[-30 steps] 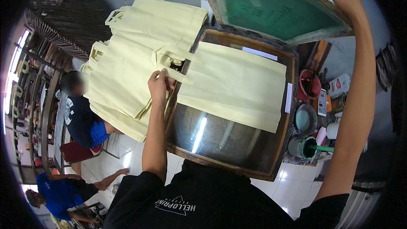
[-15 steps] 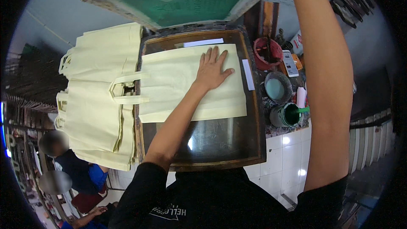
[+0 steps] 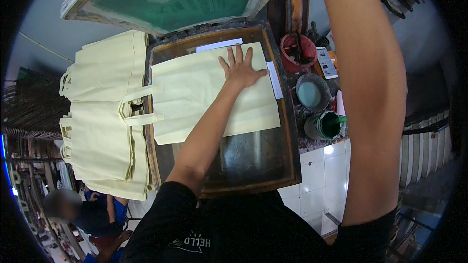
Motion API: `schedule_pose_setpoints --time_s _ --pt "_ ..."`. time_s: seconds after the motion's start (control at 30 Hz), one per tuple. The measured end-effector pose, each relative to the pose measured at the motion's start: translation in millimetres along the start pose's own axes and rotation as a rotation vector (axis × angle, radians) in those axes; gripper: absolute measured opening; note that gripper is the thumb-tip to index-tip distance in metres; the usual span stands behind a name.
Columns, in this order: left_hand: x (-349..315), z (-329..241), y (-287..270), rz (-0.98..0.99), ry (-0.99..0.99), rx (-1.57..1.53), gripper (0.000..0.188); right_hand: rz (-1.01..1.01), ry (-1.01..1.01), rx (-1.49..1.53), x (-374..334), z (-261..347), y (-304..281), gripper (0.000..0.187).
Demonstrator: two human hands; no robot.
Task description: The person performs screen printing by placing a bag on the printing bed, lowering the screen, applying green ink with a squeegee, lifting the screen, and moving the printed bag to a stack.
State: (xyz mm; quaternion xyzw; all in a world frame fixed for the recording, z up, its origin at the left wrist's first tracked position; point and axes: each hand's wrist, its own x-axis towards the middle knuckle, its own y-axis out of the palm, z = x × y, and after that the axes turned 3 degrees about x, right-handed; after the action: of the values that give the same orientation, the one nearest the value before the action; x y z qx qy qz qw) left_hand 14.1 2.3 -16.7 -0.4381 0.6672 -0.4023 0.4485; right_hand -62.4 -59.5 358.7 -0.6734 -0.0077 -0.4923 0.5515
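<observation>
One cream bag (image 3: pixel 180 85), lengthwise left-right, handle (image 3: pixel 142 120) leftward

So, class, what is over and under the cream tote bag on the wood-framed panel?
The left hand and forearm are over the cream tote bag. Under its body is the wood-framed panel, visible beyond the bag's edges; the covered part cannot be seen.

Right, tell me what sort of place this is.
Probably a screen-printing workshop: there's a pale bag laid on a glassy table, a green screen tilted up at the far side, and an open tub, green inside, to the right.
</observation>
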Motion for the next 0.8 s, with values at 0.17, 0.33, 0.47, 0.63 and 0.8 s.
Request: schedule_pose_setpoints --time_s 0.17,0.33,0.47,0.63,0.8 --pt "-6 -11 -12 0.054 -0.118 -0.06 0.111 -0.027 0.05 -0.008 -3 4 -2 0.029" --pt "-5 -13 -16 0.079 -0.134 -0.085 0.112 -0.002 -0.003 0.028 -8 6 -5 0.029" --pt "1 -11 -17 0.088 -0.146 -0.063 0.116 -0.007 0.028 0.081 -9 6 -7 0.028" --pt "11 -15 -22 0.11 -0.153 -0.021 0.123 0.0 0.0 0.04 -14 14 -10 0.028" --pt "-13 -12 -45 -0.143 -0.048 -0.162 0.116 0.04 0.177 0.139 -47 51 -17 0.029"
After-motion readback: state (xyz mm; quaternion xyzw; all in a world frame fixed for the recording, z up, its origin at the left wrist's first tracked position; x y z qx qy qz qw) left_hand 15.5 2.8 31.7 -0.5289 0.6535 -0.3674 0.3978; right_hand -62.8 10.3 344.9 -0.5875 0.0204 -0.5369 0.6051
